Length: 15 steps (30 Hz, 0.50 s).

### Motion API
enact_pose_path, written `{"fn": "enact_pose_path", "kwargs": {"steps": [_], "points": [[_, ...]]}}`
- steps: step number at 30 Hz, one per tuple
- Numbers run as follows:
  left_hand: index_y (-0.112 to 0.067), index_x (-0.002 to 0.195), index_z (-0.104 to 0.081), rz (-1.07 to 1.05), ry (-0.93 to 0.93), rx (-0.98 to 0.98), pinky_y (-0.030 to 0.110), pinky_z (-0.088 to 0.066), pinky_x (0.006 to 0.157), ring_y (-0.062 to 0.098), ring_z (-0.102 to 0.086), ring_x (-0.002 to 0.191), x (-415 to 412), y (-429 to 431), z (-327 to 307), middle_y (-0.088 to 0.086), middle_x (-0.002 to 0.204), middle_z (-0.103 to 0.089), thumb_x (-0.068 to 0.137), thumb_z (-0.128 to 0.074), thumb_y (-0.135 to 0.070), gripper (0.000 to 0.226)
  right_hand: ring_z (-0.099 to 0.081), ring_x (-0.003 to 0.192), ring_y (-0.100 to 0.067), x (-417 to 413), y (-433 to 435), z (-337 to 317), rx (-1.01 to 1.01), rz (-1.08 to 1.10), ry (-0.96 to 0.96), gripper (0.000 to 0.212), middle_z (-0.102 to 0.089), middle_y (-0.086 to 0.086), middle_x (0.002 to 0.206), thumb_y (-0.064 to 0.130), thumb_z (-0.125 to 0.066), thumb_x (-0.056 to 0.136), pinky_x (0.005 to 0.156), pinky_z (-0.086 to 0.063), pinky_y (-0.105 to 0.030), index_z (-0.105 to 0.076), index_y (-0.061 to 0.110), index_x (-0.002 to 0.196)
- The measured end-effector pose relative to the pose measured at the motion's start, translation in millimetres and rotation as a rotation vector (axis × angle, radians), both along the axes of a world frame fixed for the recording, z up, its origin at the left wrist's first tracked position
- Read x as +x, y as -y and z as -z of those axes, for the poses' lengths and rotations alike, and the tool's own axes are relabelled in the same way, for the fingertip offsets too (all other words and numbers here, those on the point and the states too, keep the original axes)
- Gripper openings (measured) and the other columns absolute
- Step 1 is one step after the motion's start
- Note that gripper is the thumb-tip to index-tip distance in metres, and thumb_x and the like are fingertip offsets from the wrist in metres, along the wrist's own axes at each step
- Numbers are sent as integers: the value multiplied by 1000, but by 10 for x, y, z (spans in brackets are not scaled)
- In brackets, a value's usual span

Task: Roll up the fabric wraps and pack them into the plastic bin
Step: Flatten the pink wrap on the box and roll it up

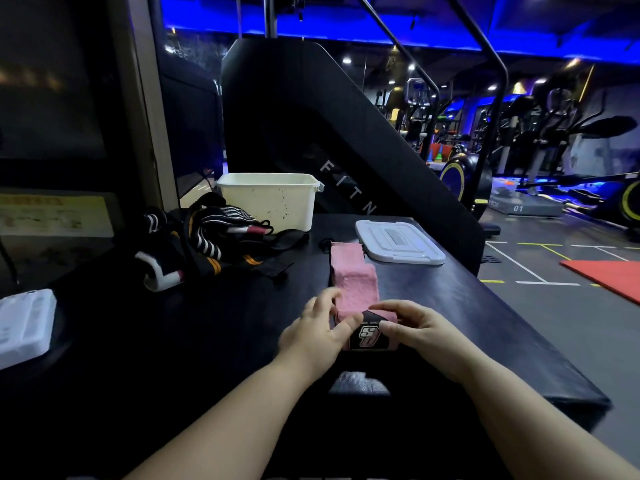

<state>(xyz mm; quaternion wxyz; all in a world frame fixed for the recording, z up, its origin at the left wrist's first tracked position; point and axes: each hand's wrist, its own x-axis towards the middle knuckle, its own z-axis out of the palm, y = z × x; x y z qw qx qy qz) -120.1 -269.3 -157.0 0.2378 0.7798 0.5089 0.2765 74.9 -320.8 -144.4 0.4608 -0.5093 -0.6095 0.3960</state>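
At lower centre of the frame, two hands are working one pink wrap (354, 284) that is lying stretched across the black table (173, 334). The left hand (317, 337) is pinching its near end from the left, and the right hand (417, 327) is gripping it from the right, fingers curled. One white plastic bin (270, 200) is sitting open at upper centre, and one lid (398, 241) is lying to its right. A tangled heap of black striped wraps (207, 239) is lying left of centre; their number cannot be counted.
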Motion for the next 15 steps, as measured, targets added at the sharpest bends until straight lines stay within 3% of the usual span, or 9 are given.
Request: {"fn": "enact_pose_path", "kwargs": {"steps": [4,9,12,15], "points": [[-44,131,-53,148,126,72,32,-36,108,9,-46,125,-39,18,42,-17,131,-52,89,-59,-52,44,-68,88,-15,-6,-10,26,17,37,-1,25,-73,-9,102,26,-69,83,83,-54,-29,-66,29,107],[-41,141,-42,185,-14,42,27,-33,109,8,-41,130,-82,29,1,-11,139,-49,82,-72,-45,66,-61,72,-10,-43,-13,39,39,109,67,14,-73,-5,88,22,-64,93,72,-48,-28,-63,36,90],[-41,140,-44,191,-29,4,27,-34,108,11,-43,128,-70,18,1,-6,134,-53,84,-68,-50,62,-59,70,-4,-46,-6,64,83,170,127,11,-72,0,86,25,-65,92,71,-47,-22,-66,35,88],[-47,130,-50,184,7,-46,35,-44,103,12,-55,116,-47,-33,24,-9,124,-61,68,-61,-71,67,-61,83,-3,7,7,73,138,178,248,15,-67,7,98,28,-75,84,79,-50,-20,-68,38,93]]}}
